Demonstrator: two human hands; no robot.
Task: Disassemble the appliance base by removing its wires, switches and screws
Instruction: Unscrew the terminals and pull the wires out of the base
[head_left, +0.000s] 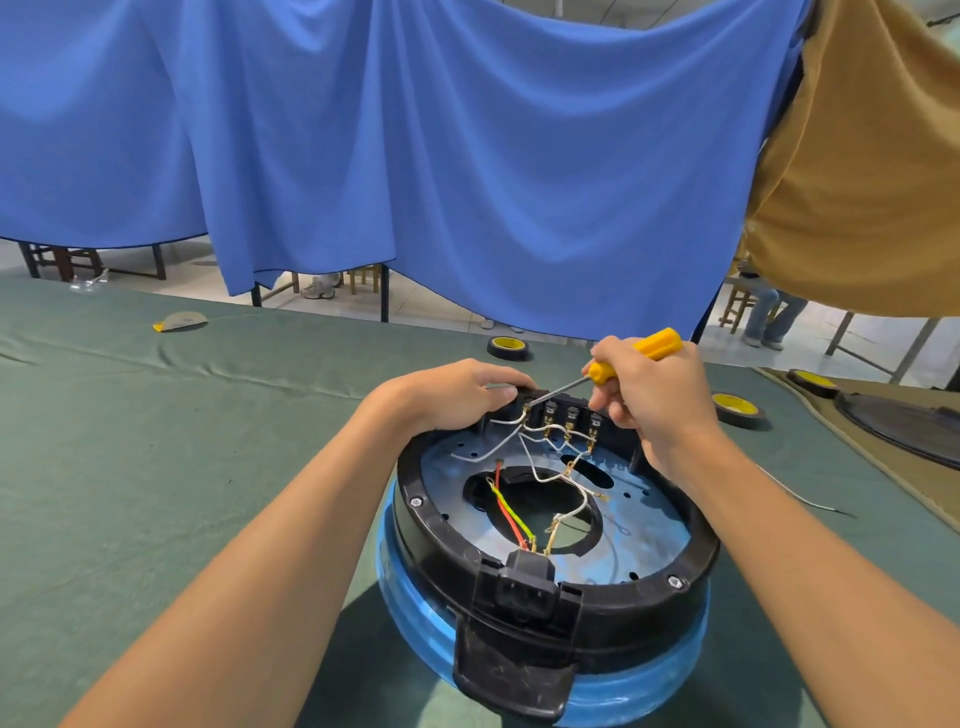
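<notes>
Base (613, 608): right hand (657, 400) tilts screwdriver (636, 354), seemingly.

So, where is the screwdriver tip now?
Head view: the screwdriver tip reaches the leftmost switch terminal, on the far rim of the base, right of the left hand; the right hand holds it.

Hidden around the appliance base (613, 618)
Fingers (501, 395) of the left hand (457, 395) vanish behind the switch block (571, 415) on its far rim; where the screwdriver (652, 345) tip sits is too small to tell.
</notes>
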